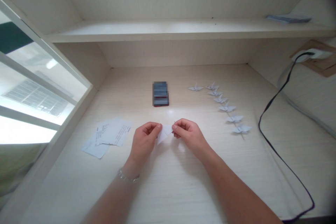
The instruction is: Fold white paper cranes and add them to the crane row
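Note:
A small folded piece of white paper (165,133) is held just above the pale wooden desk (168,182), between both hands. My left hand (144,140) pinches its left side with curled fingers. My right hand (187,134) pinches its right side, fingers also curled. A thin bracelet sits on my left wrist. To the right, several finished white paper cranes (227,107) lie in a curved row on the desk.
Loose printed paper slips (107,135) lie to the left of my hands. A small dark block (160,93) rests further back at centre. A black cable (275,147) runs across the right side from a wall socket (313,55). A shelf (183,29) spans above; a window is at left.

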The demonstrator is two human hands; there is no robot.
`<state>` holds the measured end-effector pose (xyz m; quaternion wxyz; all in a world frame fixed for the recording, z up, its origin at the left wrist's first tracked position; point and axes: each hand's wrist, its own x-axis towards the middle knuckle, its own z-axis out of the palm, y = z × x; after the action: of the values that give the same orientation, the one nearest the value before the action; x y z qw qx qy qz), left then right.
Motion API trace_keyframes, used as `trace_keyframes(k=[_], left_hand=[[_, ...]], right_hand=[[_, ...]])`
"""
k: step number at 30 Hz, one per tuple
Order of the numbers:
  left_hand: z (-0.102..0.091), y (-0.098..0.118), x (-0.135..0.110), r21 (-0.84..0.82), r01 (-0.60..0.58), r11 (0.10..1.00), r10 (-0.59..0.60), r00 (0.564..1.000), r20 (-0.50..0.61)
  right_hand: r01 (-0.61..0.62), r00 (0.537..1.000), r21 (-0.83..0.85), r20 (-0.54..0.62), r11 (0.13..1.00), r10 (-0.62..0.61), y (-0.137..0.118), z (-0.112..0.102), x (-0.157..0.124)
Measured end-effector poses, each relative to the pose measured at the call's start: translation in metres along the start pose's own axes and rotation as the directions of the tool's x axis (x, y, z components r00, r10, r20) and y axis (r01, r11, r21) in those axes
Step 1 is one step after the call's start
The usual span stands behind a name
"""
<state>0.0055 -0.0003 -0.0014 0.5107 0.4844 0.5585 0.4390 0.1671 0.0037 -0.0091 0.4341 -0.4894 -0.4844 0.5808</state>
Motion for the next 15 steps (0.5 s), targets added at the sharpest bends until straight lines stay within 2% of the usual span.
trace_keyframes(k=[2,7,15], left_hand=[[-0.003,0.0,0.001,0.052,0.01,0.999,-0.015,0.996,0.091],[-0.006,0.002,-0.001,0.157,-0.019,0.987,-0.025,0.961,0.276],[-0.008,0.004,-0.002,0.212,-0.006,0.977,-0.058,0.953,0.298]], right_hand=[[-0.011,1.0,-0.007,-0.002,1.0,0.011,0.002,-0.002,0.001],[-0.034,0.993,-0.114,0.11,0.993,0.047,0.004,-0.004,0.0],[-0.034,0.997,-0.038,0.069,0.999,0.037,-0.001,-0.013,0.0]])
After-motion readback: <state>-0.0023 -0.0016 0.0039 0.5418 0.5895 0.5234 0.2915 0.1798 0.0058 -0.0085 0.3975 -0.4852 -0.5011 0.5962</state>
